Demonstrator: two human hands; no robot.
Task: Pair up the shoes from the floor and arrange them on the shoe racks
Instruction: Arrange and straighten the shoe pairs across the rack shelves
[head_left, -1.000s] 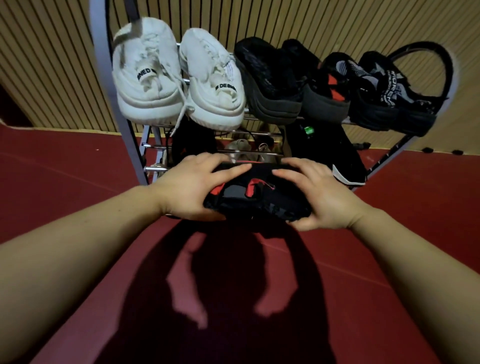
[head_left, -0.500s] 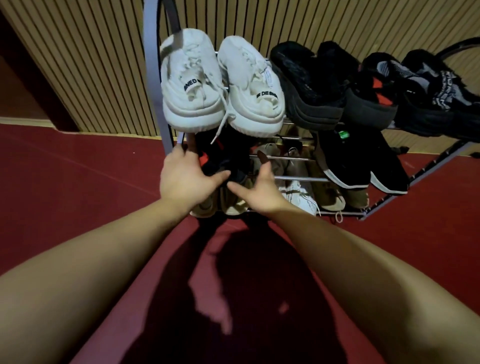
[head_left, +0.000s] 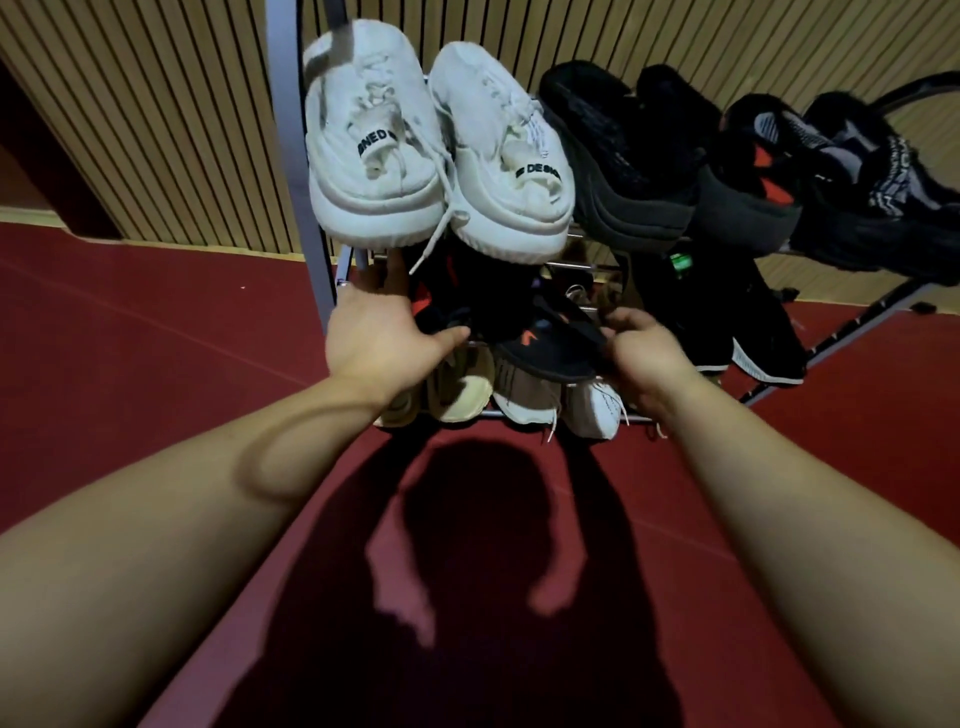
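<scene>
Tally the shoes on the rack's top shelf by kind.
White sneakers: 2
Black slip-ons: 2
Black knit sneakers with white patterning: 2
Total: 6

We see an indoor room, perhaps an entry or hall, though we cannot tell whether it is a home. A dark red floor (head_left: 156, 338) meets a wall (head_left: 156, 104) of vertical wooden slats. Before it stands a grey metal rack (head_left: 291, 156) with tiers of bars, holding white sneakers (head_left: 374, 156), black shoes (head_left: 623, 171) and beige pairs (head_left: 462, 389) below.
</scene>
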